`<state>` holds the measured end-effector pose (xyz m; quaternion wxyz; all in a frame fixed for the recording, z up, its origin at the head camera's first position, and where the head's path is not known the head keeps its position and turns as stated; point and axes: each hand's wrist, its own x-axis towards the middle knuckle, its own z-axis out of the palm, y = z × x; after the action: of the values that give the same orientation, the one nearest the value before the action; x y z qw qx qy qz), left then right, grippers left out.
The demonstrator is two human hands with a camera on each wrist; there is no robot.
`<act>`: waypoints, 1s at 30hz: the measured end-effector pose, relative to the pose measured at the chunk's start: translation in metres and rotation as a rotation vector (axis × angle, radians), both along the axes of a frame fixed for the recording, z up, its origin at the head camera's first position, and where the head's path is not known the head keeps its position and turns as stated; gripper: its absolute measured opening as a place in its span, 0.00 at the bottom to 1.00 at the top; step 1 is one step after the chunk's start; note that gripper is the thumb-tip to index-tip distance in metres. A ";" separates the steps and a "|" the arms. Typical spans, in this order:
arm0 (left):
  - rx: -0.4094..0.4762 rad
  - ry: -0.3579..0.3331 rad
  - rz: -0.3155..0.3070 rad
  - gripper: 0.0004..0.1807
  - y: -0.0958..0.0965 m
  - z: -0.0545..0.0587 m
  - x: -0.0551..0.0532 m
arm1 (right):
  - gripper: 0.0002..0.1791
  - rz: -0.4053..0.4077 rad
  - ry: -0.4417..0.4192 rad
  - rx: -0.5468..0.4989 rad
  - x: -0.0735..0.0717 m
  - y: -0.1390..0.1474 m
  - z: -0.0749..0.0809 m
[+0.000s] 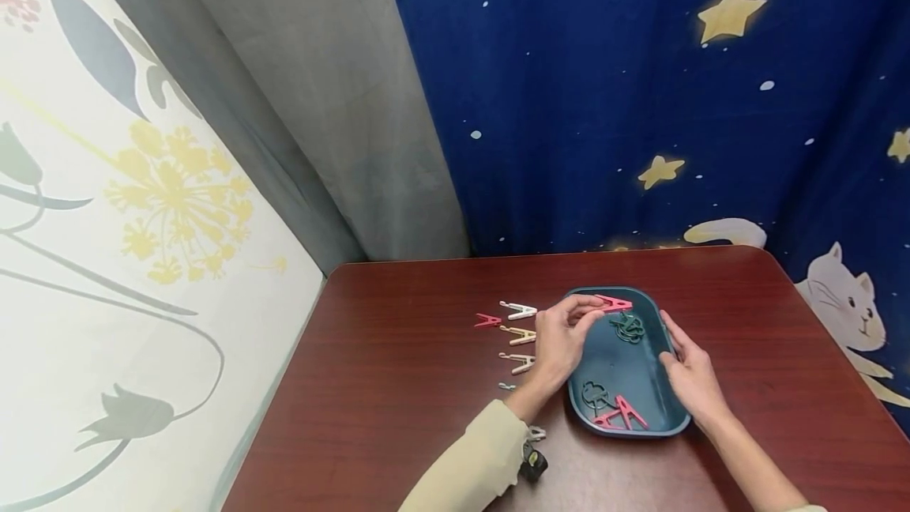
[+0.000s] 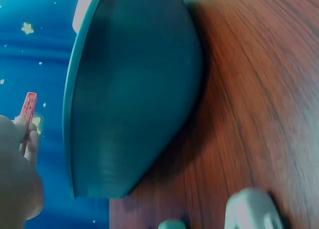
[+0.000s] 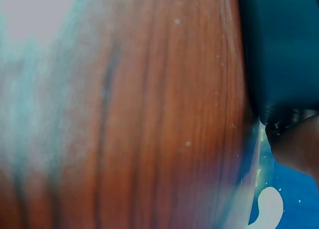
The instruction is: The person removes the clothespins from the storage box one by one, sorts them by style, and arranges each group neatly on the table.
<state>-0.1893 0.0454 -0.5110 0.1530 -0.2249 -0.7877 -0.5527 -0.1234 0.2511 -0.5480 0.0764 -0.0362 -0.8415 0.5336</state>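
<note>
My left hand (image 1: 565,334) pinches a pink clothespin (image 1: 617,304) above the far part of a dark blue-green tray (image 1: 579,393). In the left wrist view the same clothespin (image 2: 29,107) juts from the fingertips, past the tray's side wall (image 2: 134,89). My right hand (image 1: 690,378) grips the tray's right rim, thumb on the inner side and fingers outside. Inside the tray, dark green looped pieces (image 1: 629,328) lie at the far end. Another dark green looped piece (image 1: 596,396) sits at the near end beside pink clothespins (image 1: 629,412).
Left of the tray, a column of clothespins lies on the brown table (image 1: 398,354): white (image 1: 522,311), yellow (image 1: 522,335), cream (image 1: 522,362), with a red one (image 1: 488,321) farther left. My forearm partly covers the nearer ones. A small black device (image 1: 533,464) is by the left sleeve.
</note>
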 end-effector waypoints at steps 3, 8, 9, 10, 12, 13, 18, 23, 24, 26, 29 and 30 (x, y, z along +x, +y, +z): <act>0.024 -0.012 -0.003 0.08 -0.008 0.000 -0.003 | 0.35 0.000 0.005 0.004 0.000 0.000 -0.001; 0.050 -0.028 0.033 0.08 -0.029 -0.002 -0.008 | 0.35 0.008 0.019 0.005 0.000 0.002 -0.003; 0.057 -0.035 0.038 0.09 -0.034 -0.002 -0.009 | 0.35 0.009 0.020 0.005 0.000 0.002 -0.003; 0.067 -0.042 0.042 0.09 -0.040 -0.003 -0.011 | 0.35 0.010 0.020 0.004 0.000 0.002 -0.003; 0.092 -0.040 0.039 0.11 -0.053 -0.006 -0.014 | 0.35 0.013 0.020 0.003 0.000 0.002 -0.003; 0.110 -0.030 0.034 0.12 -0.060 -0.007 -0.016 | 0.35 0.015 0.019 0.002 0.000 0.002 -0.003; 0.167 0.018 0.017 0.13 -0.094 -0.007 -0.019 | 0.35 0.017 0.019 0.008 0.000 0.002 -0.004; 0.162 0.033 0.047 0.11 -0.126 0.003 -0.013 | 0.36 0.017 0.023 0.001 0.000 0.003 -0.004; 0.162 0.034 0.053 0.11 -0.132 0.003 -0.012 | 0.36 0.018 0.023 -0.001 0.000 0.003 -0.004; 0.162 0.029 0.071 0.10 -0.141 0.000 -0.012 | 0.36 0.019 0.023 -0.006 -0.001 0.003 -0.005; 0.164 0.006 0.100 0.10 -0.155 -0.010 -0.012 | 0.35 0.018 0.022 -0.005 -0.001 0.004 -0.005; 0.160 -0.002 0.111 0.10 -0.158 -0.015 -0.012 | 0.35 0.016 0.022 -0.003 -0.002 0.004 -0.005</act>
<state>-0.2017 -0.1128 -0.5256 0.2002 -0.1676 -0.7524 -0.6047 -0.1250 0.2547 -0.5530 0.0813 -0.0238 -0.8400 0.5360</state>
